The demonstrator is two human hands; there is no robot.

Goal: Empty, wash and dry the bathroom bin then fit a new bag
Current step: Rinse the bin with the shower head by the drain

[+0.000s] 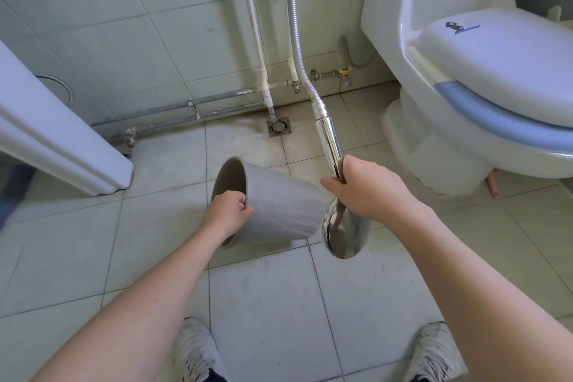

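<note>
The grey bathroom bin is held tipped on its side above the floor, its open mouth turned left and away from me and its base to the right. My left hand grips its rim, fingers curled inside the mouth. No bag or rubbish shows inside it. My right hand is closed around the chrome handle of a shower head, whose round face hangs just right of the bin's base. The metal hose runs up the wall. No water is visibly flowing.
A floor drain sits at the wall ahead of the bin, beside low pipes and valves. A white toilet with closed lid stands at the right. A white fixture juts in at left. My shoes stand on tiled floor.
</note>
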